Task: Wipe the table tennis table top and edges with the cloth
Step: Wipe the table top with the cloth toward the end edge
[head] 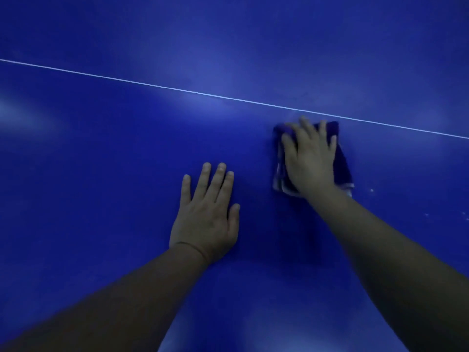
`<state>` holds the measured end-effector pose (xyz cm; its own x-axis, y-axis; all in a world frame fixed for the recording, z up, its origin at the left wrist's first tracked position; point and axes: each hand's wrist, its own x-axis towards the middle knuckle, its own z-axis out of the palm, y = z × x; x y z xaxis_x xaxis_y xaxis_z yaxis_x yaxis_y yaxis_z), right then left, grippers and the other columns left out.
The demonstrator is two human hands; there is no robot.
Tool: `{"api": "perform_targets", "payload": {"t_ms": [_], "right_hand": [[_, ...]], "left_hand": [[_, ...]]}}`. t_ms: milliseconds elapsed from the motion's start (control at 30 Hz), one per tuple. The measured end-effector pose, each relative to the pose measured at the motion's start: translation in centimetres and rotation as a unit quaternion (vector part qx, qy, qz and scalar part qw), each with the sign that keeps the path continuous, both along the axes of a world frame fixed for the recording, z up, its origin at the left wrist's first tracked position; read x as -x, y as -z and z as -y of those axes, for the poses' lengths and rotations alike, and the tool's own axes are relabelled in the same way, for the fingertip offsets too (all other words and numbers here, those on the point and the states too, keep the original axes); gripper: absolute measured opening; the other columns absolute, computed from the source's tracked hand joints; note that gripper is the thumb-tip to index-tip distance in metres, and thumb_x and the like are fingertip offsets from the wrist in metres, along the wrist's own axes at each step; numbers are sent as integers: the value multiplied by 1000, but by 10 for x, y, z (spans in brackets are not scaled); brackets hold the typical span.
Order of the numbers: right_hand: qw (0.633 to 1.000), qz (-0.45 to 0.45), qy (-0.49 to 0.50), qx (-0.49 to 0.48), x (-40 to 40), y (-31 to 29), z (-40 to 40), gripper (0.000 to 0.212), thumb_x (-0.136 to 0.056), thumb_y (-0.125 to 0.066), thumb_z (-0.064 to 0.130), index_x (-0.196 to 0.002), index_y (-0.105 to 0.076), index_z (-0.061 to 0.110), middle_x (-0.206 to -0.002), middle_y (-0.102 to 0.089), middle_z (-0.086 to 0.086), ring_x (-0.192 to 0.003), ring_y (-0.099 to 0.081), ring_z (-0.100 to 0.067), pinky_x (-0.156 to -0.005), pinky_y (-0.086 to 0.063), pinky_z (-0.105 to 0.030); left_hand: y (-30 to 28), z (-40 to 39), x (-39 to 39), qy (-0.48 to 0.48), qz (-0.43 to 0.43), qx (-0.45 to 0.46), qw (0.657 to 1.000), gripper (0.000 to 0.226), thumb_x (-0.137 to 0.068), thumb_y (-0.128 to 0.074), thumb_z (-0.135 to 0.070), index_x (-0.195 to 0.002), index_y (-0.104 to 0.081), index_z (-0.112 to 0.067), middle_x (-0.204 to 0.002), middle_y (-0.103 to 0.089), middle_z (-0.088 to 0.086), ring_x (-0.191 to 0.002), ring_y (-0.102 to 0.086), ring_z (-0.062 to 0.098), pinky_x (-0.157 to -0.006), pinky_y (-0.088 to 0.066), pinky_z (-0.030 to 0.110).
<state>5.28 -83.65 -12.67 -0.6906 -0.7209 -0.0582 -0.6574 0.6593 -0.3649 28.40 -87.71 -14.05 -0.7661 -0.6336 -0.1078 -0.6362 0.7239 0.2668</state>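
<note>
right hand (308, 158) presses flat, fingers spread, on the folded cloth (341, 161) just below the white line (177, 90); left hand (206, 214) lies flat on the tabletop (101, 174). risk: cloth bunching, specks (371, 190) missed, palm smudges.

Right hand (308, 161) presses cloth (341, 161) on blue table (101, 148); left hand (206, 214) flat

Single head view, wide-angle.
Looks forward and steeply down, close over the blue worktop (127, 148); both forearms enter from below.
</note>
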Motion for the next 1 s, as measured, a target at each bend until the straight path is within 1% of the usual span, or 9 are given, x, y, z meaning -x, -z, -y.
{"api": "perform_targets", "payload": {"t_ms": [100, 200, 300, 400, 567, 700, 767, 867, 1000], "right_hand": [[997, 25, 75, 8, 7, -1, 72, 48, -105, -31, 48, -149, -41, 30, -164, -26, 6, -154, -5, -30, -121, -1, -57], [999, -6, -35, -26, -21, 1, 112, 47, -104, -29, 50, -147, -41, 35, -164, -23, 7, -154, -2, -30, -120, 0, -58], [987, -35, -157, -29, -49, 3, 88, 46, -105, -30, 50, -147, -43, 36, -164, -23, 8, -154, -1, -30, -120, 1, -57], [986, -37, -159, -21, -55, 3, 22, 44, -104, -35, 51, -144, -47, 37, -163, -26, 9, -154, -6, -29, -120, 0, -56], [998, -11, -12, -55, -24, 0, -71, 46, -102, -33, 52, -144, -47, 37, -164, -23, 8, -154, -2, -28, -120, 0, -58], [982, 3, 186, -41, 26, 0, -29, 48, -104, -32, 50, -148, -42, 32, -165, -21, 2, -153, 0, -33, -119, 1, -63], [974, 6, 222, -32, 43, 0, 12, 49, -104, -30, 51, -148, -42, 33, -164, -24, 1, -153, -3, -34, -118, -1, -65], [994, -15, 102, -42, 28, 2, 44, 46, -104, -31, 50, -146, -43, 34, -163, -25, 3, -153, -4, -35, -119, -2, -63], [998, -29, -28, -46, -9, 0, -21, 45, -105, -34, 49, -147, -43, 37, -164, -22, 7, -154, -1, -28, -120, -2, -57]], "left_hand": [[0, -3, -1, -13, 0, 11, 1000, 67, -98, -23, -45, -156, -21, -11, -165, -13, 4, -153, -2, 20, -122, -4, 51], [0, -3, -1, -31, 1, 19, 999, 69, -97, -25, -45, -154, -26, -6, -164, -15, 11, -153, -6, 22, -122, -8, 50], [1, -2, 0, -29, 0, 21, 999, 69, -96, -26, -45, -152, -31, -5, -163, -19, 13, -152, -9, 24, -122, -8, 49], [2, -2, 1, -17, 3, 22, 1000, 69, -96, -27, -46, -152, -32, -6, -162, -20, 14, -152, -11, 25, -121, -10, 52], [0, 0, -3, 46, -2, 23, 999, 70, -95, -30, -54, -151, -35, -13, -162, -22, 13, -152, -11, 28, -120, -9, 58], [-3, 2, -3, 90, -6, 22, 996, 68, -95, -32, -57, -150, -40, -18, -161, -27, 8, -152, -14, 27, -118, -14, 60], [-3, 2, -3, 88, 3, 20, 996, 67, -95, -32, -58, -150, -39, -20, -161, -27, 7, -152, -13, 27, -118, -14, 60], [-2, 1, -3, 90, 9, 19, 996, 68, -94, -32, -61, -150, -39, -22, -161, -26, 6, -152, -13, 27, -118, -15, 61], [-2, 1, -3, 132, 6, 27, 991, 73, -92, -30, -70, -149, -42, -25, -161, -28, 5, -151, -15, 28, -117, -14, 62]]}}
